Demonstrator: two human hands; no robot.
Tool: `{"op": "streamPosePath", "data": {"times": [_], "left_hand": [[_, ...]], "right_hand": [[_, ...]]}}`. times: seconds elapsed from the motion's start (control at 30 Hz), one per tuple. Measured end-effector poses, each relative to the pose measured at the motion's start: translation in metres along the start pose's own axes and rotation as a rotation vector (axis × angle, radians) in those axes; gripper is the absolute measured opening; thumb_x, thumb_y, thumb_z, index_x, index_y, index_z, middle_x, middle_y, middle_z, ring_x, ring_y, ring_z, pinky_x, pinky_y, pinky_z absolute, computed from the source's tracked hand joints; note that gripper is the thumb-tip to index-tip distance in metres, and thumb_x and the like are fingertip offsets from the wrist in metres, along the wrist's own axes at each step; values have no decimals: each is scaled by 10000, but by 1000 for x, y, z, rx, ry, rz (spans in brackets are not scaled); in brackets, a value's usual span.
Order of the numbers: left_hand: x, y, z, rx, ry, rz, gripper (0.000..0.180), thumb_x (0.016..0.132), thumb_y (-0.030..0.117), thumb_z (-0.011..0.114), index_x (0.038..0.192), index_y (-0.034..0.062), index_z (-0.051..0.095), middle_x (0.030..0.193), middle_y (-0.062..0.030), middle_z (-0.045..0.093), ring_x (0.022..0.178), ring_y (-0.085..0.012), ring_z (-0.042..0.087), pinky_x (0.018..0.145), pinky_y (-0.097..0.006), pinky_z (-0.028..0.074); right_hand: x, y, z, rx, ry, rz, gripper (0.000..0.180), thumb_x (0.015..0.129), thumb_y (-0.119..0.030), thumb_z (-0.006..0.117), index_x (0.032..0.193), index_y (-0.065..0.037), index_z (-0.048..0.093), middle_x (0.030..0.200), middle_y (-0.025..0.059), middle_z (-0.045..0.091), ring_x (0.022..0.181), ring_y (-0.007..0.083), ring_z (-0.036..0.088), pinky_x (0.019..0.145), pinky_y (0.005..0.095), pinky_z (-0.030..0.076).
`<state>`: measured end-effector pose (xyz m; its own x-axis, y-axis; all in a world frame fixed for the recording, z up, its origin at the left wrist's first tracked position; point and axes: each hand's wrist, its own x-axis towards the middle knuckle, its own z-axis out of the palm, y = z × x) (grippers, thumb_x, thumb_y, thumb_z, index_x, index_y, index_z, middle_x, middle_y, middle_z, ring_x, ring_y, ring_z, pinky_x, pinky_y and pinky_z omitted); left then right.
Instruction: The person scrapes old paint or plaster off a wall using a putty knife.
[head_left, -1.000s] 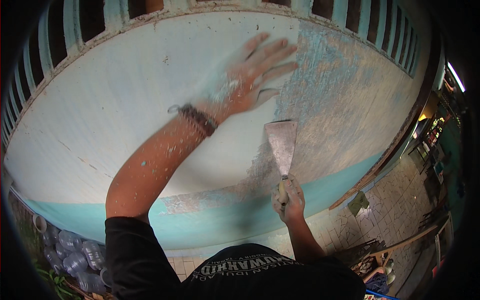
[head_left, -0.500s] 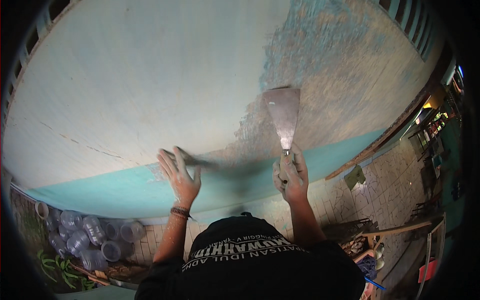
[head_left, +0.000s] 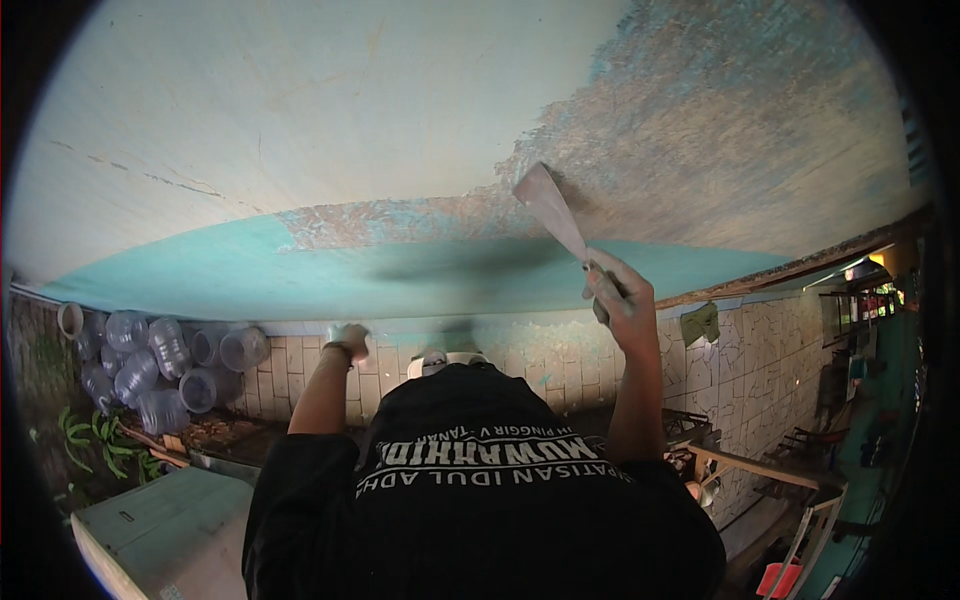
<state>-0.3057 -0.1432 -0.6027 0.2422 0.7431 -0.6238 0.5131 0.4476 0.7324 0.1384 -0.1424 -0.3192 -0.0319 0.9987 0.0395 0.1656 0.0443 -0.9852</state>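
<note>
In my right hand (head_left: 626, 305) is a paint scraper (head_left: 551, 208) with a wide metal blade, its handle wrapped by my fingers. The blade tilts up to the left, its edge at the border between pale paint and the scraped part of the wall (head_left: 300, 110). Whether the edge touches the wall, I cannot tell. A rough scraped patch (head_left: 730, 140) spreads to the upper right and runs as a strip above the turquoise band (head_left: 190, 262). My left hand (head_left: 347, 338) is low, away from the painted wall in the picture; its fingers are blurred and partly hidden.
Several clear plastic jars (head_left: 137, 372) are heaped at the left beside green plants (head_left: 100, 445). Tiled floor (head_left: 745, 375) runs along the wall's foot, with a dark green cloth (head_left: 700, 324) on it. A wooden frame (head_left: 765, 465) stands at the lower right.
My left hand has dropped from beside the wall down toward my body. The scraper has tilted leftward, while my right hand has shifted right and slightly up. The view has tipped downward.
</note>
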Motion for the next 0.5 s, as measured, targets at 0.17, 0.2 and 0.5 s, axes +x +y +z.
{"op": "streamPosePath", "data": {"times": [0.17, 0.2, 0.5], "left_hand": [[-26, -86, 26, 1080, 315, 245, 293, 787, 244, 644, 896, -26, 671, 877, -205, 670, 818, -278, 658, 703, -362, 524], [-38, -48, 35, 652, 414, 171, 305, 799, 251, 641, 907, -33, 667, 879, -203, 671, 815, -268, 659, 708, -359, 522], [-47, 265, 101, -638, 35, 518, 481, 961, 317, 488, 1280, -39, 437, 1183, -159, 572, 1088, -224, 561, 958, -347, 423]], "right_hand": [[-1, 12, -13, 38, 6, 73, 307, 873, -113, 630, 1160, -5, 609, 718, 46, 602, 524, 33, 445, 441, 197, 338], [0, 18, -16, 35, 22, 85, 307, 873, -113, 630, 1160, -5, 609, 718, 46, 602, 524, 33, 445, 441, 197, 338], [26, 25, -10, -60, -41, -64, 286, 862, -106, 645, 1122, 12, 629, 808, 66, 654, 656, 80, 551, 590, 209, 443]]}}
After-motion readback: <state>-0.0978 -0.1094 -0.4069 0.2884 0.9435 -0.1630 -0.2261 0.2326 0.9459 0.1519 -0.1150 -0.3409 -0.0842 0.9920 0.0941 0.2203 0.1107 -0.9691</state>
